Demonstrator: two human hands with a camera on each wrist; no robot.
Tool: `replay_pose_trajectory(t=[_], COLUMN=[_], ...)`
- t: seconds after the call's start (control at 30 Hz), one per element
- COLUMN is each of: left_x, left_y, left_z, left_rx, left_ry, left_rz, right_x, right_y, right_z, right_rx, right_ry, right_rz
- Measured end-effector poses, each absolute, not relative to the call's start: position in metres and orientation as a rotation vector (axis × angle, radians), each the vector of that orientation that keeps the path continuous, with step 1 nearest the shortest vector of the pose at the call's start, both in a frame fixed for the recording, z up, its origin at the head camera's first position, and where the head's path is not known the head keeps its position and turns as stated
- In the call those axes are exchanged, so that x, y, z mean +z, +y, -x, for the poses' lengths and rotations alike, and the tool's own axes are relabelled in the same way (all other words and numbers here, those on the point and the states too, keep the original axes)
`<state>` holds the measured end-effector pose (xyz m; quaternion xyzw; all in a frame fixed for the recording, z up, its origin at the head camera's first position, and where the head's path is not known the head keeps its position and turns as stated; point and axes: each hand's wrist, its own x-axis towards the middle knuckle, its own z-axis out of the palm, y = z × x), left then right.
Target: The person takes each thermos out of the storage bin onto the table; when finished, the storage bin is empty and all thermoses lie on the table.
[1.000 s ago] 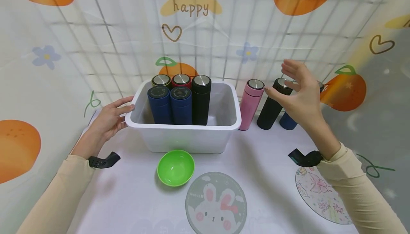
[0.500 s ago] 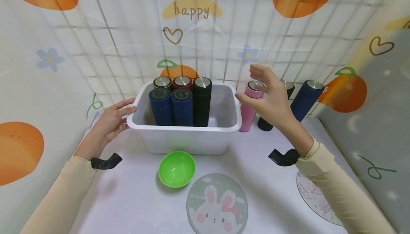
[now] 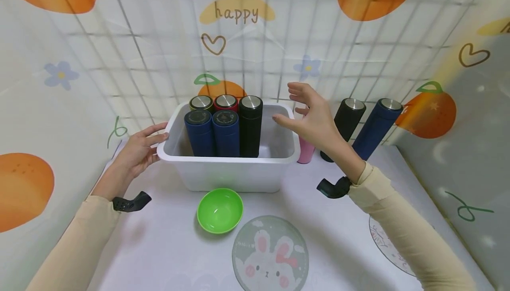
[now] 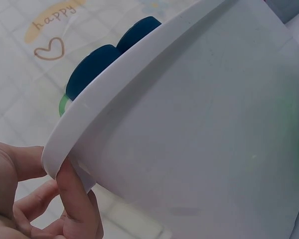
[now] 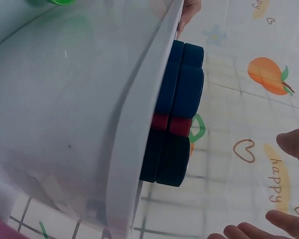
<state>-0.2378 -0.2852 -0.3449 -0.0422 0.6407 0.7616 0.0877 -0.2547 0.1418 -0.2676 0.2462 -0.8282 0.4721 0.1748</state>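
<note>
A white plastic bin holds several upright bottles: two navy ones in front, a black one beside them, a red-topped and an olive-topped one behind. My left hand rests with straight fingers against the bin's left rim. My right hand hovers empty, fingers spread, over the bin's right rim, in front of a pink bottle that it mostly hides. A black bottle and a navy bottle stand right of the bin.
A green bowl sits in front of the bin, a round bunny mat near the table's front edge, another patterned mat at the right. Printed curtain walls close in on the back and both sides.
My right hand has swept left, from the black bottle past the pink one to above the bin's right rim, still holding nothing. The left hand has stayed on the rim.
</note>
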Motion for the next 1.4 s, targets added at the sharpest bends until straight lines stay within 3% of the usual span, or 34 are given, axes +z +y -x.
replay_pose_trajectory(t=[1.4], left_x=[-0.346], left_y=[-0.285], left_z=[0.238], left_rx=[2.283], left_ry=[1.907], left_rz=[0.130], right_x=[-0.291], right_y=[0.091], right_z=[0.318], right_rx=[1.378], right_ry=[-2.716], right_rz=[-0.567])
